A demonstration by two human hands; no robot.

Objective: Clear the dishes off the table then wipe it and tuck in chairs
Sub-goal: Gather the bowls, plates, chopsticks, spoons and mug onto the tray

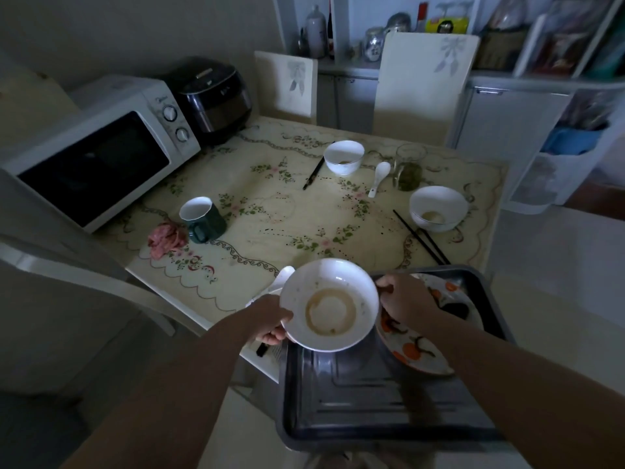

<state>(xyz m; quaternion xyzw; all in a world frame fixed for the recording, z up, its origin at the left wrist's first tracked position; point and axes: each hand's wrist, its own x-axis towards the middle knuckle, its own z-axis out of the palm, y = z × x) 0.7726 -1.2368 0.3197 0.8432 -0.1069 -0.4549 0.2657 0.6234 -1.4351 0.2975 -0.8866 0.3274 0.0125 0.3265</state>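
Dark grey metal tray (pixel 372 401) sits nearest, at the table's near corner, with an orange-patterned plate (pixel 416 353) in it. Over it is the white ceramic bowl with brown dregs (pixel 329 306). The left hand (pixel 270 319) grips its left rim. The right hand (pixel 404 301) curls at its right rim, hold unclear. Beyond, the floral-clothed table (pixel 270 184) carries a green mug (pixel 203 218) and a white microwave (pixel 101 147).

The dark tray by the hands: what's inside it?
In the dark tray, an orange-patterned plate lies along the right side; the rest shows bare ribbed floor. The white bowl, held by the left hand and right hand, hides the far-left corner.
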